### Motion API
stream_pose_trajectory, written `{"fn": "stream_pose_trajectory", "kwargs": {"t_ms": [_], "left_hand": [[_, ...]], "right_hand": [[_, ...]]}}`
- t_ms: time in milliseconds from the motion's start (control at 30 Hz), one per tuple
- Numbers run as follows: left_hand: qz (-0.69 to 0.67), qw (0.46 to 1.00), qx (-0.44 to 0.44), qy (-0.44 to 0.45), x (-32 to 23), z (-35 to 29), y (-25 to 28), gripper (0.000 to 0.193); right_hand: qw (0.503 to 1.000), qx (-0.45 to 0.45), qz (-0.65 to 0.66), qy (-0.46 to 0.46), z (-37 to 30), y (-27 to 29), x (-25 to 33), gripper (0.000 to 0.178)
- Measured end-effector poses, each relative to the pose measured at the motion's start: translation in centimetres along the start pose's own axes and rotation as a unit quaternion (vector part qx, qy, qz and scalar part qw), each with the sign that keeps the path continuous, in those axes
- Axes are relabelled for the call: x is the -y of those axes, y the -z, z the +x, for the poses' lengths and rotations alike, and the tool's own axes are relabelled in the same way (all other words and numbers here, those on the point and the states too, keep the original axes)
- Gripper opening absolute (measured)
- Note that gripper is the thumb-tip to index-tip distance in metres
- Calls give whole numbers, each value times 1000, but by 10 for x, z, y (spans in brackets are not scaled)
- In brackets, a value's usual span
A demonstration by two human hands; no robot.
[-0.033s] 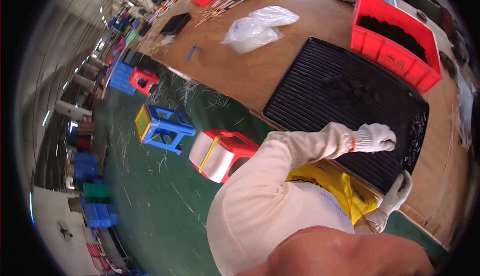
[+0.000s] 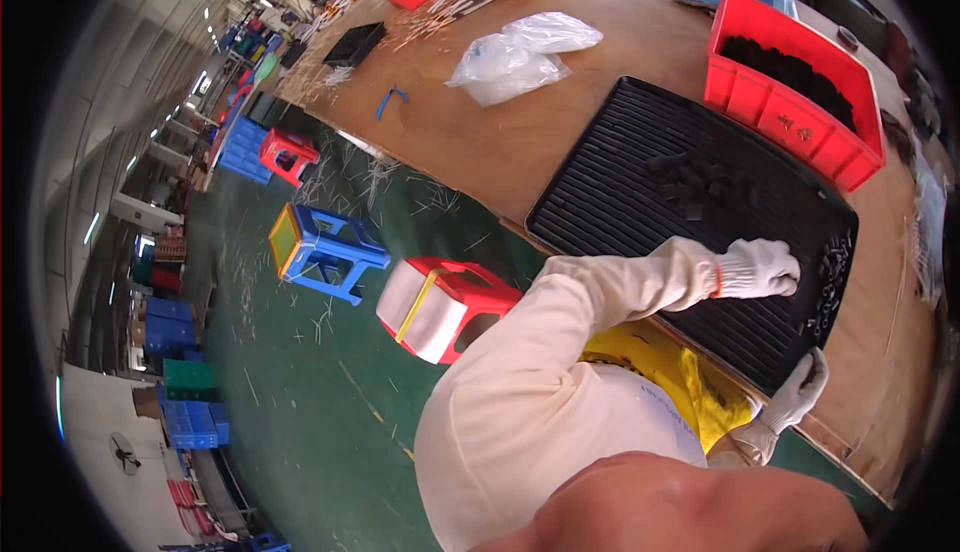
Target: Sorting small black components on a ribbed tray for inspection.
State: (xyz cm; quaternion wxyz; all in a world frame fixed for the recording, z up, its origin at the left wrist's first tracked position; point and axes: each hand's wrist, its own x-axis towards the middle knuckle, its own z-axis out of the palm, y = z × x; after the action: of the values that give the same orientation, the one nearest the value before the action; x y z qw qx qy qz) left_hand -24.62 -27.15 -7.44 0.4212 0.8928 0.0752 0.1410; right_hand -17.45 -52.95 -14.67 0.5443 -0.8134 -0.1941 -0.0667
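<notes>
A ribbed black tray [image 2: 600,192] lies on the wooden table, with loose flat black pieces [image 2: 705,184] heaped in its middle. Small dark ring-like parts [image 2: 829,282] are strewn along its right end. My left hand [image 2: 762,268], in a white knitted glove, is closed over the tray beside these parts. Its fingers are curled downward, and what they hold, if anything, is hidden. At the tray's near right corner my right hand [image 2: 800,390], also gloved, is closed against the edge. Part of its fingers is out of sight.
Behind the tray stands a red bin [image 2: 790,137] of black pieces. Clear plastic bags [image 2: 515,57], a blue strip [image 2: 391,102] and a small black tray [image 2: 354,45] lie farther left. A red stool [image 2: 455,302] and a blue stool [image 2: 330,252] stand on the green floor.
My left hand has shifted slightly to the right over the tray. More of the small parts at the right end show. My right hand stays at the corner.
</notes>
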Motion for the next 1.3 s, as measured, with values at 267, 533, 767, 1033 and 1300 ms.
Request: {"fn": "stream_pose_trajectory", "kwargs": {"t_ms": [267,533,767,1033,1300], "left_hand": [[241,970,27,12,37,133,-56,27],[445,881,161,-32,63,146,-88,33],[387,902,157,-112,57,129,-87,20],[311,946,50,-78,45,114,-65,25],[-785,535,-117,289,70,61,-10,9]], "right_hand": [[996,-39,-67,-32,25,-1,-6,25],[996,-35,-77,-38,26,-3,-4,25],[996,-40,-67,-37,26,-1,-9,26],[995,-35,-87,-40,24,-3,-11,26],[996,-29,-78,-30,27,-6,1,27]]}}
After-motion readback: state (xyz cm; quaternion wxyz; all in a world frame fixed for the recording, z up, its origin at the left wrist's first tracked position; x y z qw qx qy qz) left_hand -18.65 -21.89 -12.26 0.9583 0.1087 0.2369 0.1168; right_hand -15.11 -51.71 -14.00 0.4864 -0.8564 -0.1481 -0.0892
